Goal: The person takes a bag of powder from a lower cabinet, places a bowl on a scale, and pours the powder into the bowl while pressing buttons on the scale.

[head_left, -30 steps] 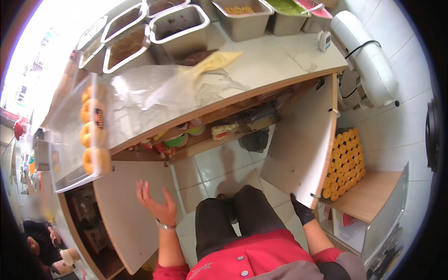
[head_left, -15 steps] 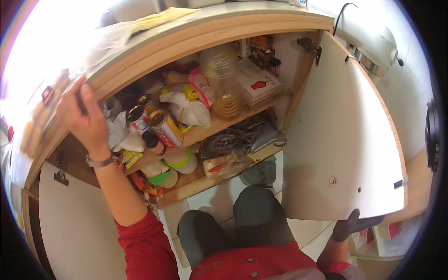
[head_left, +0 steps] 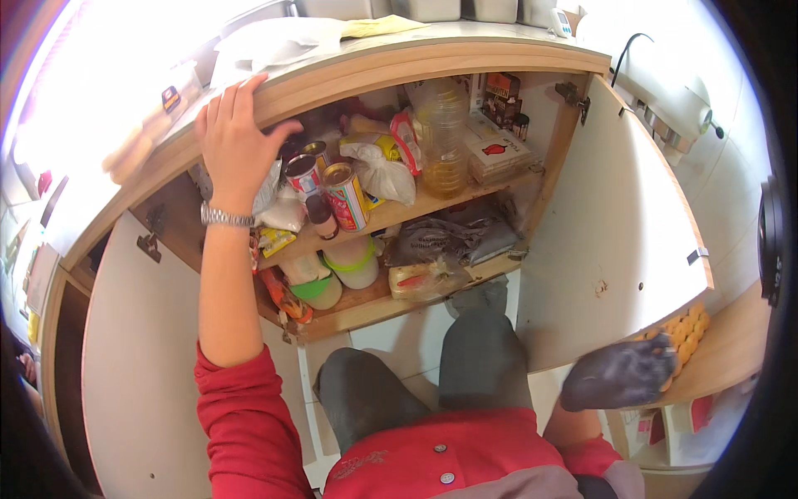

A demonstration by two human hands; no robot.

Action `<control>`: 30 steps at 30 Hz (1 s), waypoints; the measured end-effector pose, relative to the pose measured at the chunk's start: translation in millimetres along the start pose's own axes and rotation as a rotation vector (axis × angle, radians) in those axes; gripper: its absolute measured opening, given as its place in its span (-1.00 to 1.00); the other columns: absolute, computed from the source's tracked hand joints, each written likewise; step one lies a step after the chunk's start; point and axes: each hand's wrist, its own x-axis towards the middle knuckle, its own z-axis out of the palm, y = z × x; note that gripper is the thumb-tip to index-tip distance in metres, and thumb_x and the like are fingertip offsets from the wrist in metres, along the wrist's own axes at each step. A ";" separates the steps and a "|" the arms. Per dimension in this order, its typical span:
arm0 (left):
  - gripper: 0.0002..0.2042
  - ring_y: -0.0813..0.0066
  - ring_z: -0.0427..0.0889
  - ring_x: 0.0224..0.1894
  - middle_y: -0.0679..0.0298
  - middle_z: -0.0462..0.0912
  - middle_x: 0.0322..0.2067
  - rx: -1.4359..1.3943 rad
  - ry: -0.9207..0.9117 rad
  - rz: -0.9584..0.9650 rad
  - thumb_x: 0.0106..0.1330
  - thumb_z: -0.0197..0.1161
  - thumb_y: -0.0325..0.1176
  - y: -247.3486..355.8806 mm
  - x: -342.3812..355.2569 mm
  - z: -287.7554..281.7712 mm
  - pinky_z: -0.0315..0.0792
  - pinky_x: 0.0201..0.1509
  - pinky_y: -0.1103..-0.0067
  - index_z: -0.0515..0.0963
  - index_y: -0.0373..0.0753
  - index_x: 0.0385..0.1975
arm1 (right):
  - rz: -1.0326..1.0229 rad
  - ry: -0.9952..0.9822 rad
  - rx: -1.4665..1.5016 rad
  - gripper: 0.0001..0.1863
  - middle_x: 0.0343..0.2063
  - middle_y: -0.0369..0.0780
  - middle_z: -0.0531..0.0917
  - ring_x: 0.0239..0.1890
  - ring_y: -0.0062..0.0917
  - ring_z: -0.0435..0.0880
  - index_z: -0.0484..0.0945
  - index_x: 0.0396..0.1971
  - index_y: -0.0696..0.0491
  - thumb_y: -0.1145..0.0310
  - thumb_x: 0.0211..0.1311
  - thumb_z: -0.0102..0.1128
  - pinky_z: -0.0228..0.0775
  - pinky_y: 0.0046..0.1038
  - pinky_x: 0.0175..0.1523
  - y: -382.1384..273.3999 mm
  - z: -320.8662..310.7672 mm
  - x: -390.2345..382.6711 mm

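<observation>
My bare left hand (head_left: 237, 137), with a metal watch (head_left: 227, 218) at the wrist, rests on the front edge of the wooden counter (head_left: 399, 68), fingers stretched and thumb apart. Below it stands an open cupboard (head_left: 399, 220) with two shelves. On the upper shelf are tins (head_left: 344, 197), a small dark bottle (head_left: 321, 218), a knotted white bag (head_left: 381, 173), a clear ribbed bottle of yellow liquid (head_left: 445, 137) and stacked boxes (head_left: 497, 150). My right hand (head_left: 619, 373) wears a dark glove and is near the right cupboard door's (head_left: 611, 224) lower edge; blur hides its fingers. Beside it are several round orange-brown things (head_left: 686, 337).
Green-rimmed tubs (head_left: 353, 264), dark plastic bags (head_left: 453, 237) and a clear-wrapped pack (head_left: 424, 280) fill the lower shelf. The left door (head_left: 150, 358) also hangs open. A white mixer (head_left: 669, 96) stands at the right. My knees (head_left: 482, 349) are close to the cupboard.
My left hand has moved right and come down onto the counter edge. My right hand has shifted up and left from the door's lower edge. The view has shifted, revealing the round orange-brown things.
</observation>
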 end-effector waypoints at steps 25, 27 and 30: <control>-0.61 0.33 0.50 -0.15 0.28 0.58 -0.27 -0.095 0.036 0.004 -0.15 0.36 -0.27 -14.5 0.6 0.8 0.32 -0.04 0.44 0.54 -0.07 -0.21 | 0.616 -0.509 0.442 -0.73 -0.19 -0.15 0.54 -0.11 -0.43 0.50 0.45 -0.13 0.15 0.40 0.18 0.01 0.27 -0.47 0.03 53.7 169.5 -28.8; -0.61 0.28 0.51 -0.15 0.24 0.57 -0.26 -0.056 0.071 0.051 -0.16 0.37 -0.31 -16.8 2.5 3.6 0.33 -0.02 0.42 0.54 -0.09 -0.22 | 0.724 -0.473 0.471 -0.72 -0.20 -0.13 0.55 -0.11 -0.42 0.50 0.44 -0.13 0.16 0.37 0.18 0.02 0.28 -0.46 0.03 63.2 182.8 -36.9; -0.58 0.31 0.50 -0.25 0.31 0.57 -0.34 -0.044 0.056 0.064 -0.23 0.40 -0.32 -23.2 11.9 0.9 0.35 -0.09 0.43 0.54 -0.10 -0.25 | 0.856 -0.494 0.382 -0.68 -0.21 -0.10 0.56 -0.13 -0.41 0.51 0.45 -0.13 0.15 0.29 0.17 0.04 0.29 -0.46 0.00 75.0 215.1 -54.2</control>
